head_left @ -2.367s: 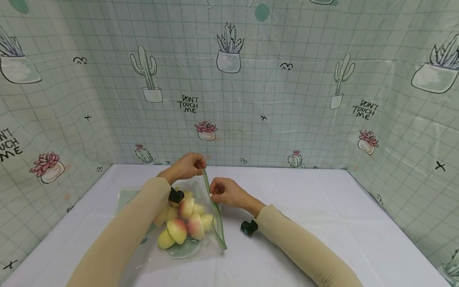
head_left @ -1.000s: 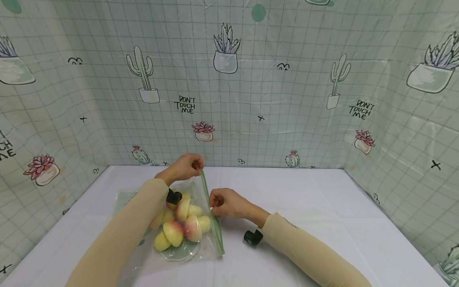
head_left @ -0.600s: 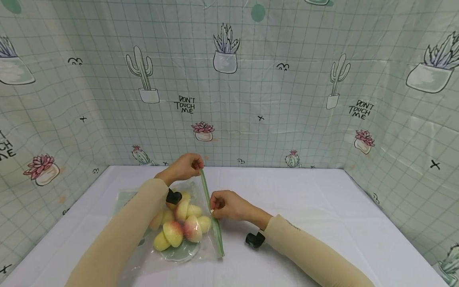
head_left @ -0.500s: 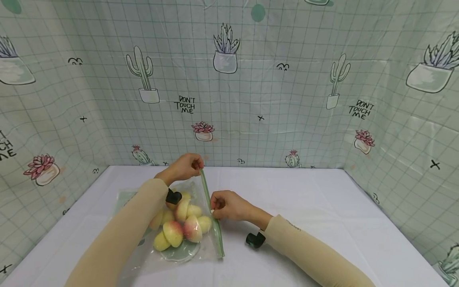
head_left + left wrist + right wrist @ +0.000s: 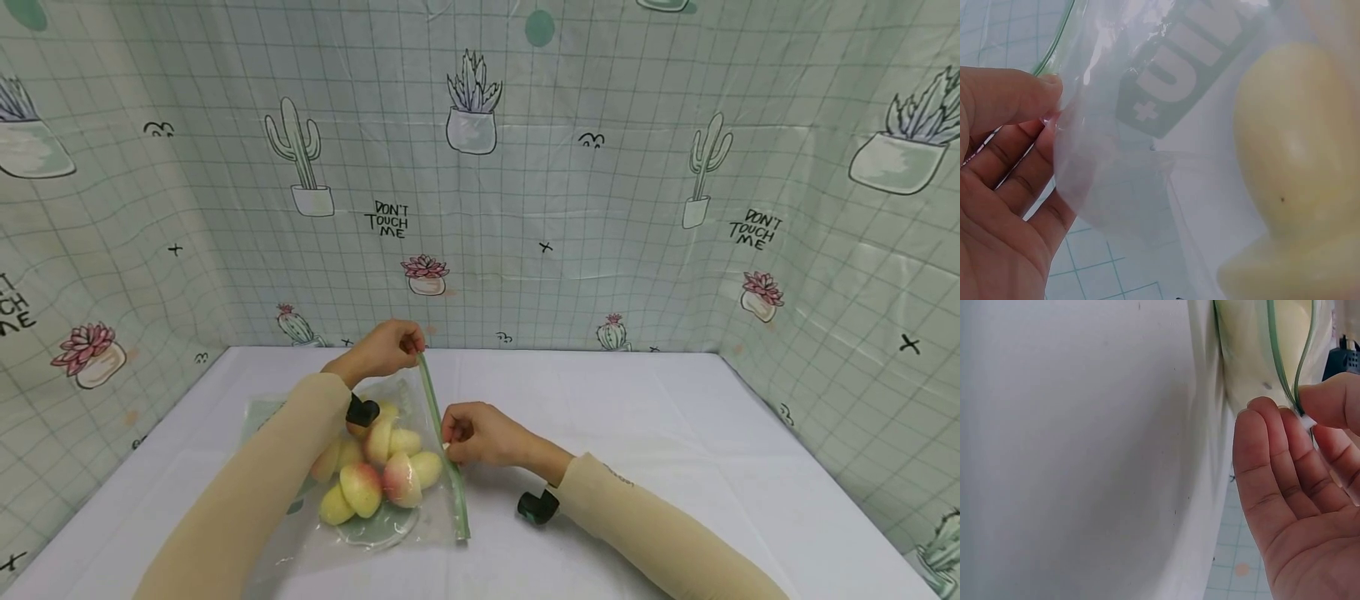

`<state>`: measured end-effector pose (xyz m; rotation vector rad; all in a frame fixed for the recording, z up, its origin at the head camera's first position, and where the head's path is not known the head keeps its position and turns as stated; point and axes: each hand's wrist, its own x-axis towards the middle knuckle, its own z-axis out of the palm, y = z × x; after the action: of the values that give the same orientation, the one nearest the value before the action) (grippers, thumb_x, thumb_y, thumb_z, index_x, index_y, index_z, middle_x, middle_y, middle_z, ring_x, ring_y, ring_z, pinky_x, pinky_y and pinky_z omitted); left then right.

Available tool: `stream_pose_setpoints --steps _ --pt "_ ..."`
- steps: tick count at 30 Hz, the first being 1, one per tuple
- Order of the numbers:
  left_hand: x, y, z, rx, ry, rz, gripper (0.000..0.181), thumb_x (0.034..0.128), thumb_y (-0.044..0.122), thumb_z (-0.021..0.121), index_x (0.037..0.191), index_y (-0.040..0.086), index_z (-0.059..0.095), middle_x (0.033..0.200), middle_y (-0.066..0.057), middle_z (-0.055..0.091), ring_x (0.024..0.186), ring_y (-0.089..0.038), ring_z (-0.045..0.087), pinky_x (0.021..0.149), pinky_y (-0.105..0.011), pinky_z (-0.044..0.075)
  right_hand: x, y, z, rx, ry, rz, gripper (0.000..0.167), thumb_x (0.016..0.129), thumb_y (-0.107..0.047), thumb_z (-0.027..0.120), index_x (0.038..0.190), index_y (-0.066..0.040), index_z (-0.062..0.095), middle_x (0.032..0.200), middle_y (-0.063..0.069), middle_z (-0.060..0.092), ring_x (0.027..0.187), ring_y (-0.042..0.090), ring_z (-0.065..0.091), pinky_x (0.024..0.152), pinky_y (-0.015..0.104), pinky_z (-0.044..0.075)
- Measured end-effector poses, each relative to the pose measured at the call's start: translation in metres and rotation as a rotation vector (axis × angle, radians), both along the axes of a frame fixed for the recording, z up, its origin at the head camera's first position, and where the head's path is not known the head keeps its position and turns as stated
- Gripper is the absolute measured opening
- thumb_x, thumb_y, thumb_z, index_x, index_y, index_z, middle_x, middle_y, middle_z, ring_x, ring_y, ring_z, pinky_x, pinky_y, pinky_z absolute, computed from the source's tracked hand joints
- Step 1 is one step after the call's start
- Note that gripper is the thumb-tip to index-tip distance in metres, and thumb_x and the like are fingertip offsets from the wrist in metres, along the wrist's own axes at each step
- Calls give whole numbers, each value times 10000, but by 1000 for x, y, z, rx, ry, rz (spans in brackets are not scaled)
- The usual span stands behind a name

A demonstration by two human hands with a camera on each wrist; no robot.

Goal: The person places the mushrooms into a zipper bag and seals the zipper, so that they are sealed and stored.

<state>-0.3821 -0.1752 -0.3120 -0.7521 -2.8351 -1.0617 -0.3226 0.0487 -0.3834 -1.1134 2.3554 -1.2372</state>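
Note:
A clear zip bag [image 5: 300, 546] with a green zip strip [image 5: 431, 392] lies left of centre. Inside it are several rounded yellow pieces [image 5: 362, 490] with a red blush, some shaped like mushrooms. My left hand [image 5: 386, 346] pinches the bag's far top corner at the end of the strip; thumb and fingers meet there in the left wrist view. Partway along the strip, my right hand [image 5: 483, 435] pinches a small white slider [image 5: 1307, 420] between thumb and forefinger. In the right wrist view two green lines stand apart on one side of the slider.
A white cloth covers the table [image 5: 600, 433]. Cloth walls [image 5: 570, 200] with a grid and cactus print stand behind and at both sides. A pale green printed panel [image 5: 262, 408] shows at the bag's left end. Each wrist bears a black camera [image 5: 537, 507].
My right hand has slid along the strip toward my body with the slider, pulling the near part of the strip slightly. The left hand keeps its hold on the far corner.

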Motion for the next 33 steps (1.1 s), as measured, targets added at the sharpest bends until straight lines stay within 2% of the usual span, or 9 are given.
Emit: stream_pose_setpoints --steps 11,20,29,33 --pt "-1 0 -1 3 8 4 98 843 -58 629 920 -6 597 816 -82 580 757 -201 518 714 -336 446 4 3 -2 -20 -31 18 131 795 43 660 853 -51 588 706 -2 600 616 114 588 571 263 501" --pt "-1 0 -2 2 4 5 96 848 -53 634 924 -8 593 818 -84 577 757 -202 516 718 -340 444 10 5 -2 -38 -70 29 126 805 49 673 860 -27 588 711 14 605 632 130 601 626 388 540" --pt "-3 0 -4 10 1 2 103 846 -58 627 934 -17 592 830 -86 579 770 -208 518 718 -338 446 13 7 -4 -47 -76 55 122 805 47 664 851 -36 588 707 7 608 627 114 600 601 301 522" --pt "-3 -1 -4 20 -2 -1 103 847 -60 622 935 -18 590 844 -94 584 781 -217 520 721 -342 448 16 9 -4 -53 -76 60 115 803 35 666 843 -42 589 703 5 606 620 113 600 599 297 524"
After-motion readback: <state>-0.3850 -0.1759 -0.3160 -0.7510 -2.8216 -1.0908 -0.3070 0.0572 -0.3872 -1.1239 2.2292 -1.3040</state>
